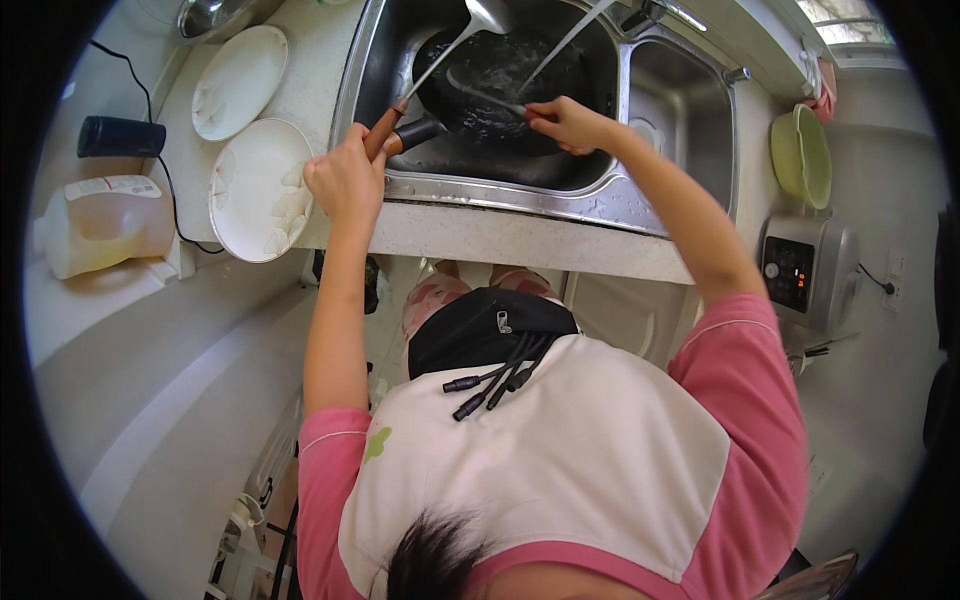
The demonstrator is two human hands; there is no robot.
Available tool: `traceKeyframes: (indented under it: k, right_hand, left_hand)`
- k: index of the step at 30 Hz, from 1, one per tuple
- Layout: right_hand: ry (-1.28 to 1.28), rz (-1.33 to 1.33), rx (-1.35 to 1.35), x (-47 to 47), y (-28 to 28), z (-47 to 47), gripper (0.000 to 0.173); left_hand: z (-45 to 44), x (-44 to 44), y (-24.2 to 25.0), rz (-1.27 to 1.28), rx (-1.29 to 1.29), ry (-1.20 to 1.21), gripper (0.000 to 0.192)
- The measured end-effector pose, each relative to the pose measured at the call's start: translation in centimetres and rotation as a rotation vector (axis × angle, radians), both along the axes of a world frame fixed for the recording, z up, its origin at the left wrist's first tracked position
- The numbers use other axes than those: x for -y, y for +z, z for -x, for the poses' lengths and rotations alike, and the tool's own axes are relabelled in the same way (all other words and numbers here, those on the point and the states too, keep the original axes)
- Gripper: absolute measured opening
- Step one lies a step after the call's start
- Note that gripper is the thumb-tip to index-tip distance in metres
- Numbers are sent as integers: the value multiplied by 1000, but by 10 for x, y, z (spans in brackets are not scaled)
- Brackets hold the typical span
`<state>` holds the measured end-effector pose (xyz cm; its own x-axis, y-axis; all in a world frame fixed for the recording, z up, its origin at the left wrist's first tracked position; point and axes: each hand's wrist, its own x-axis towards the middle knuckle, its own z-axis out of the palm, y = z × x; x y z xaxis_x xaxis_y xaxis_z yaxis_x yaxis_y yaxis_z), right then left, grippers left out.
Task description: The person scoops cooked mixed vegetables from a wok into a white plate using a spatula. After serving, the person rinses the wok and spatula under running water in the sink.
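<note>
My left hand (346, 180) is closed around the wooden handle of a metal turner or ladle (439, 66), at the sink's front left rim. The wok's black handle (420, 135) runs into the same fist, its tan end against my fingers. The dark wok (555, 124) sits in the large sink basin with water in it. My right hand (574, 124) grips a thin grey utensil (487, 99) with a reddish handle end. Its far part reaches over the wok water; its exact kind is unclear. A stream of water (562, 46) falls into the wok.
A smaller steel basin (686, 112) adjoins on the right. Two white plates (240, 82) and a steel bowl (217, 16) stand left, beside a plastic jug (112, 221) and a dark cylinder (121, 137). Right are a green basin (799, 157) and a countertop cooker (821, 274).
</note>
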<state>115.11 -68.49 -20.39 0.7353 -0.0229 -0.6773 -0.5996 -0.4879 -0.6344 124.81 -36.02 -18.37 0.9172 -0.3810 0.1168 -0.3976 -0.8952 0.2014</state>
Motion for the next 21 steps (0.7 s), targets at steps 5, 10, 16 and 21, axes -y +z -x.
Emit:
traceKeyframes:
  k: [5, 10, 16, 21]
  right_hand:
    - [203, 199, -287, 68, 65, 47, 34]
    - [186, 801, 4, 32, 2, 17, 30]
    - [-188, -187, -71, -7, 7, -1, 44]
    - [-4, -192, -265, 53, 71, 21, 42]
  left_hand:
    - [1, -2, -5, 51, 9, -12, 24]
    - [2, -1, -3, 51, 45, -24, 22]
    - [-3, 0, -2, 34, 31, -3, 22]
    - [-3, 1, -1, 57, 28, 6, 23]
